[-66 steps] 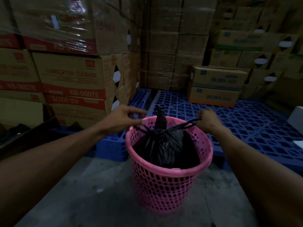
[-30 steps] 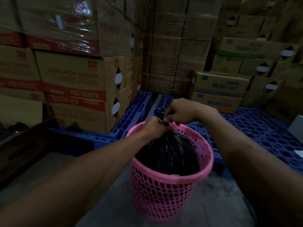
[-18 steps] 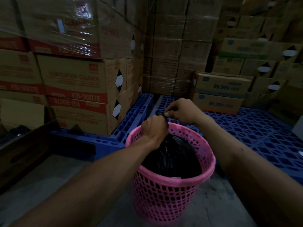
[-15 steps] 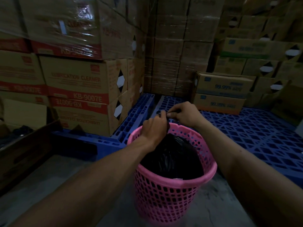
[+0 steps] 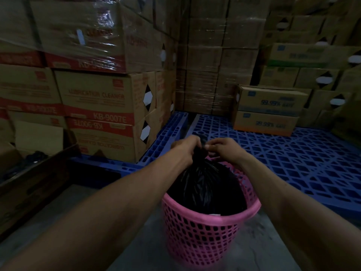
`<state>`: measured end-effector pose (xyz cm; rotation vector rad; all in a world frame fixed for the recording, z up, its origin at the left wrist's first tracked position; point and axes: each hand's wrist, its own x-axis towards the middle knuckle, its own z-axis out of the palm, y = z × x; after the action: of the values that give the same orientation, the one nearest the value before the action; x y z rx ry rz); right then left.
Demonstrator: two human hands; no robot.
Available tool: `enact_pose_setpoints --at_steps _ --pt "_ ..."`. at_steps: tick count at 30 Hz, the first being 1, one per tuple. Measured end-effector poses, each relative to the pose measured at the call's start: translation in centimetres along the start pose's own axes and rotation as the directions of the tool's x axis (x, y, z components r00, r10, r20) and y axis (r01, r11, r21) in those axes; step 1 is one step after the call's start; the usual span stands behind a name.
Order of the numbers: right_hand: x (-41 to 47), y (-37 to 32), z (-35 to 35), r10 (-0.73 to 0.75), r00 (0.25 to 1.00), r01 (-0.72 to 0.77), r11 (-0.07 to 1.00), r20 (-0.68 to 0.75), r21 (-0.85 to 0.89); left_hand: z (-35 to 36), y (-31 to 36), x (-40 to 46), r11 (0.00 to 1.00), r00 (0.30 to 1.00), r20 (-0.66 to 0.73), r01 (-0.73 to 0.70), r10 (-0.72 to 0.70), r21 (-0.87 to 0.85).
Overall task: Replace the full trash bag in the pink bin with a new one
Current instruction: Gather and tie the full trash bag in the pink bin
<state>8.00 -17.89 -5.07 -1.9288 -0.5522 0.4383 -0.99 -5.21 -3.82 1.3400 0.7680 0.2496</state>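
- Progress looks early: the bag [image 5: 205,184] sits in the bin [image 5: 203,231], neck gathered up but not lifted out, and no new bag is in sight.
- Left hand [image 5: 185,148] has its grip clamped round the twisted neck; right hand [image 5: 222,148] pinches the top, probably tying it off.
- Bag's black, glossy and crinkly, bulging nearly to the rim. Bin stands on the floor [image 5: 136,231] beside a pallet [image 5: 293,153].
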Motion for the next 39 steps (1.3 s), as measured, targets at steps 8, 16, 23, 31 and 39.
enact_pose_setpoints --at_steps 8,16,23,31,39 --pt "-2.0 0.3 -2.2 -0.108 0.989 0.088 0.980 0.105 0.180 0.6 -1.4 0.4 0.989 0.992 0.122 -0.001 0.019 -0.147" --pt "-2.5 -0.9 -0.4 -0.264 0.964 0.241 0.904 -0.020 -0.354 -0.5 -1.1 -0.6 0.983 0.981 0.131 -0.158 0.145 0.098" --pt "-1.7 0.4 0.2 -0.245 0.954 0.112 0.827 -0.173 -0.551 -2.9 -2.1 -0.5 0.927 0.979 0.096 -0.199 0.178 0.319" --pt "-1.7 0.2 -0.7 -0.118 0.990 0.063 0.867 -0.081 -0.494 -4.9 -3.5 -0.6 0.565 0.884 0.197 -0.429 0.425 0.705" --pt "-1.4 1.2 4.3 -0.221 0.971 0.217 0.653 0.091 -0.726 -6.3 -6.0 1.4 0.444 0.964 0.056 -0.170 0.258 0.880"
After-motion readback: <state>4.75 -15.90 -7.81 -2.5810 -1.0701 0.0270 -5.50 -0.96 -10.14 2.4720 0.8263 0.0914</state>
